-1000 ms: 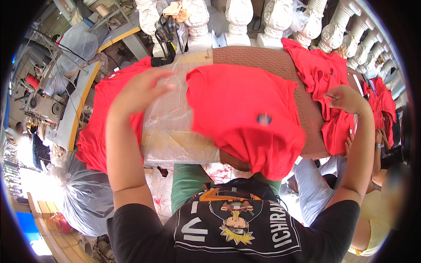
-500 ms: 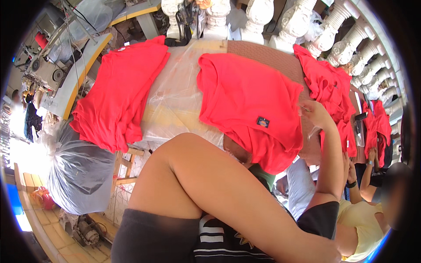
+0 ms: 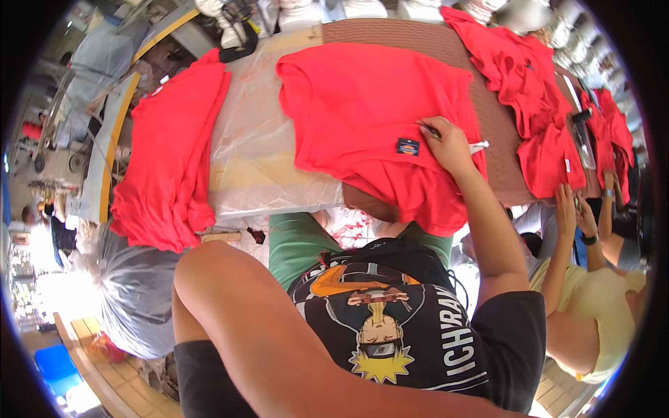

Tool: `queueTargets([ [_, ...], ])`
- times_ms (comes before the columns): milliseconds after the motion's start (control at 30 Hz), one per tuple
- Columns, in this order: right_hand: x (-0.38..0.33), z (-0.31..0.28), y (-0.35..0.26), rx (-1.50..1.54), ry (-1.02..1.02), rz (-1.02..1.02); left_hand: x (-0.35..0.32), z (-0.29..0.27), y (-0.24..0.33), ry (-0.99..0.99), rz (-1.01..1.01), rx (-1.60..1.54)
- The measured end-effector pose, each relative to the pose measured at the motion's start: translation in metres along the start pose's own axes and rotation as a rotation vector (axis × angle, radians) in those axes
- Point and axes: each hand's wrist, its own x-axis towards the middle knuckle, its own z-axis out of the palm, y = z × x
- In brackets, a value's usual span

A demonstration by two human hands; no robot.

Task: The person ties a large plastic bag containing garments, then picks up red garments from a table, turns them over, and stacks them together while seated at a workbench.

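Observation:
A red garment (image 3: 376, 90) lies spread on the table in front of me, a small dark label (image 3: 408, 146) on its lower middle part. My right hand (image 3: 447, 146) rests on the garment just right of the label, fingers closed. A small dark thing shows at the fingertips, and a pale pointed end sticks out on the hand's far side; I cannot make out what it is. My left arm (image 3: 230, 306) is bent sharply across my body, with its hand beyond the lower edge.
A stack of red garments (image 3: 167, 153) lies to the left, with more red garments (image 3: 523, 90) to the right. A person in yellow (image 3: 585, 327) works at the right. A full plastic bag (image 3: 139, 299) stands below the left stack; white balusters (image 3: 362, 8) line the far side.
My right hand has moved left from the garment's right edge to beside the label. My left elbow has shifted down and left, and the view has shifted too.

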Motion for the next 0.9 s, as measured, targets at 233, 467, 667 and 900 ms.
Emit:
queueTargets([
  [233,0.002,0.019,-0.006,-0.047,0.102,-0.041,0.000,-0.022,-0.013,-0.040,-0.102,0.100],
  [467,-0.016,-0.003,0.001,-0.074,0.111,0.013,0.011,-0.005,-0.035,-0.157,-0.095,0.137],
  [667,-0.017,0.013,-0.007,-0.042,0.109,0.018,-0.018,-0.025,0.012,-0.270,-0.167,0.173],
  [900,-0.005,0.009,-0.007,-0.032,0.125,-0.006,-0.043,-0.036,0.141,-0.637,-0.039,0.273],
])
